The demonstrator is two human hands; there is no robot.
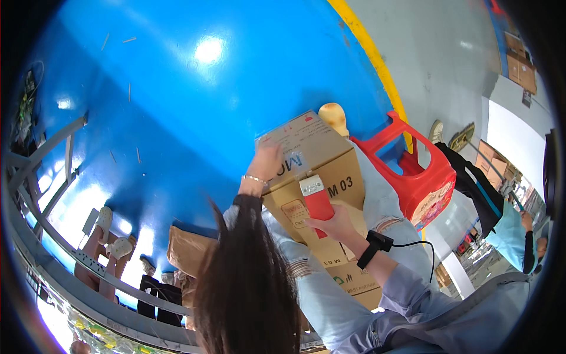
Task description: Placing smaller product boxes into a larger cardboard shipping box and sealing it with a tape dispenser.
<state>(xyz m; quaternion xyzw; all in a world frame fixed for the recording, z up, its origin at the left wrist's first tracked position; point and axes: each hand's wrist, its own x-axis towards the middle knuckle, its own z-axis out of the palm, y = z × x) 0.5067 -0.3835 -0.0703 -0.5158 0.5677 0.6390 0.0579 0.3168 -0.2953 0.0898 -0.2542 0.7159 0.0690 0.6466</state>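
Observation:
A brown cardboard carton (pixel 318 147) with printed flaps stands tilted between my knees. My left hand (pixel 269 160) lies on the near left of its top, fingers stretched out over the cardboard and holding nothing. My right hand (pixel 337 224) is closed around the red body of a tape dispenser (pixel 319 205). The dispenser's metal head rests against the upper edge of the carton's near side. Whether tape runs from it onto the carton, I cannot make out. Long dark hair hangs in front of my left forearm and hides most of it.
A red plastic stool (pixel 413 177) stands right of my leg, near a yellow floor line (pixel 377 59). Grey metal rails (pixel 53 230) curve along the left. A brown paper-like package (pixel 187 251) lies left of my leg. Another person (pixel 501 224) is at the right.

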